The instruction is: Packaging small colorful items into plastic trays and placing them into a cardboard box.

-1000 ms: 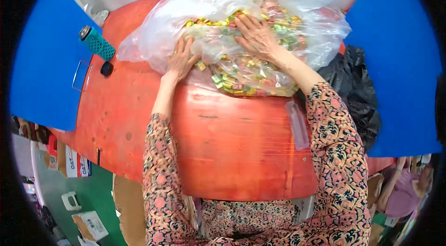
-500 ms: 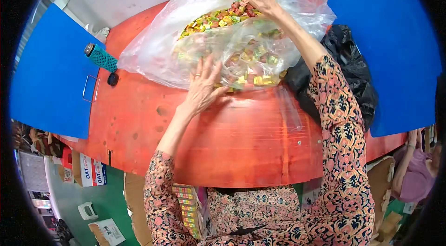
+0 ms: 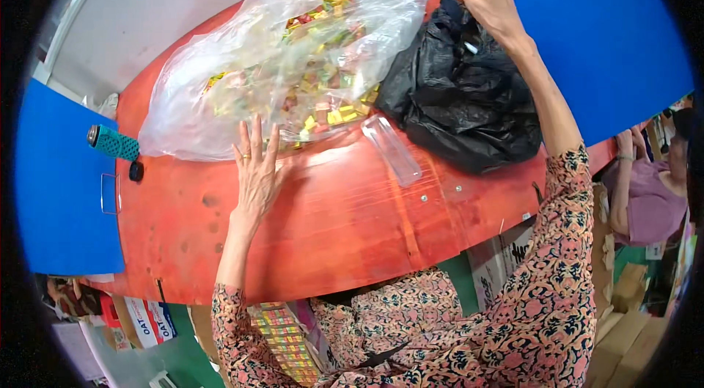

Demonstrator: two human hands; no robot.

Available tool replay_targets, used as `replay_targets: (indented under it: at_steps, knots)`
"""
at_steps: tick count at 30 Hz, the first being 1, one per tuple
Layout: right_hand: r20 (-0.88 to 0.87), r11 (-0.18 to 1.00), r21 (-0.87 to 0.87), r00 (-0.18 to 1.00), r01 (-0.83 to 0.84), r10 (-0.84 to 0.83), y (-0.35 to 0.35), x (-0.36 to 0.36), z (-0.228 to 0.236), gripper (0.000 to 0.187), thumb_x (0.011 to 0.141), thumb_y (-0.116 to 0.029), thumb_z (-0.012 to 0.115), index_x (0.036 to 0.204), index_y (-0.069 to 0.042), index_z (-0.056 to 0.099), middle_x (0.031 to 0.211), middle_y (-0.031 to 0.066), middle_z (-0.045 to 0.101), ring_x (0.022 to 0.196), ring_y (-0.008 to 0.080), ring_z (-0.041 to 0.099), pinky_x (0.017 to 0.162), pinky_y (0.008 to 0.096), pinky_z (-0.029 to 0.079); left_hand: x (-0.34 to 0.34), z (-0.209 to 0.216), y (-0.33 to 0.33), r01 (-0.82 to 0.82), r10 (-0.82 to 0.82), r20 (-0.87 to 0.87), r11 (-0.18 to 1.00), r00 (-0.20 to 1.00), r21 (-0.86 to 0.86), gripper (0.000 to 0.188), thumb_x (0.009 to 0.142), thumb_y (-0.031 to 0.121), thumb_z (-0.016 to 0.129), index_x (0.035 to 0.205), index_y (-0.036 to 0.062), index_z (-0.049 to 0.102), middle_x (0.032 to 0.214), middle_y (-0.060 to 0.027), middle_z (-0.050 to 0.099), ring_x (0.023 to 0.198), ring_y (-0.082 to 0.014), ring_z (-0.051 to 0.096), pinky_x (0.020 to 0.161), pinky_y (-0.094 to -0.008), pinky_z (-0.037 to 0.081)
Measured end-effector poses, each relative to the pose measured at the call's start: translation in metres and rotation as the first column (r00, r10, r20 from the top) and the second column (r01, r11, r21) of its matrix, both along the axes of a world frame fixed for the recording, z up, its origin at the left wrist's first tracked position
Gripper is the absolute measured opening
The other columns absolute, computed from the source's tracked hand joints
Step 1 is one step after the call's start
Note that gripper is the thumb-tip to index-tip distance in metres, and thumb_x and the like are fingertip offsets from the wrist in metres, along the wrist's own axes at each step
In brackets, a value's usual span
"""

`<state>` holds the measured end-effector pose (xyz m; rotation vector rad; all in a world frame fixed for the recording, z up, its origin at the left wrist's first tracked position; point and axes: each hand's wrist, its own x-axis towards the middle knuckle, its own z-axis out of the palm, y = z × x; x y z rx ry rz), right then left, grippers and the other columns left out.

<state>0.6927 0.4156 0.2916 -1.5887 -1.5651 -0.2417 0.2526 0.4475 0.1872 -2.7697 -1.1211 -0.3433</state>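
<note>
Lying just beyond the left grip (image 3: pixel 257 171), across the far-left part of the red tabletop (image 3: pixel 330 227): a clear plastic bag (image 3: pixel 183 109) of small wrapped cubes (image 3: pixel 337 115), long axis slanting from near left to far right. Nearest to its near edge, the left grip, fingers spread wide over the film, with no hold on anything visible; impossible to tell whether pressing down. Just off the far-right end, over the top of a crumpled black plastic bag (image 3: pixel 469 109), the right grip (image 3: pixel 488 6), fingers curled inward; impossible to tell whether fully closed or pinching anything. In look, thin, glossy and wrinkled, with yellow, red and green cubes showing through, thickest toward the near-right edge.
</note>
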Motion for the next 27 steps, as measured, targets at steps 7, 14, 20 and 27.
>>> replay_targets:
  at_steps: [7, 14, 20, 27]
  knots:
    - [0.185, 0.737, -0.673, 0.979, 0.063, 0.085, -0.03, 0.044, -0.133, 0.015, 0.073, -0.001, 0.052, 0.082, 0.004, 0.062, 0.081, 0.0271, 0.06, 0.079, 0.0413, 0.06, 0.067, 0.0464, 0.046, 0.042, -0.01, -0.043, 0.11, -0.109, 0.026, 0.993, 0.994, -0.044, 0.08, 0.075, 0.024, 0.071, 0.142, 0.0138, 0.028, 0.15, -0.0156, 0.012, 0.138, -0.0376, 0.01, 0.104, -0.06, 0.02]
    - [0.129, 0.792, -0.585, 0.984, 0.178, -0.126, -0.015, 0.05, -0.133, 0.04, 0.077, -0.025, 0.068, 0.071, 0.009, 0.049, 0.081, 0.0298, 0.054, 0.085, 0.0473, 0.054, 0.067, 0.0503, 0.041, 0.051, 0.0, -0.073, 0.113, -0.116, -0.009, 0.982, 0.993, -0.154, 0.063, 0.075, 0.011, 0.067, 0.132, 0.0097, 0.041, 0.149, -0.0175, 0.013, 0.138, -0.0389, 0.008, 0.106, -0.0584, 0.018]
    - [-0.18, 0.762, -0.643, 0.951, 0.079, -0.251, 0.031, 0.071, -0.146, 0.034, 0.07, -0.008, 0.054, 0.099, 0.008, 0.058, 0.1, 0.0318, 0.059, 0.096, 0.0423, 0.059, 0.081, 0.0429, 0.047, 0.059, -0.009, -0.086, 0.167, -0.149, 0.096, 0.962, 0.984, -0.216, 0.057, 0.077, 0.005, 0.064, 0.13, 0.0131, 0.044, 0.149, -0.0169, 0.014, 0.138, -0.0394, 0.01, 0.106, -0.0573, 0.017]
    - [-0.239, 0.734, -0.647, 0.859, 0.207, -0.453, 0.043, 0.082, -0.184, 0.038, 0.077, -0.024, 0.054, 0.107, -0.002, 0.063, 0.109, 0.0188, 0.062, 0.105, 0.0346, 0.057, 0.089, 0.0453, 0.042, 0.081, -0.008, -0.095, 0.244, -0.21, 0.166, 0.944, 0.963, -0.223, 0.042, 0.08, 0.01, 0.063, 0.12, 0.0051, 0.05, 0.145, -0.0213, 0.018, 0.137, -0.0404, 0.013, 0.104, -0.0605, 0.021]
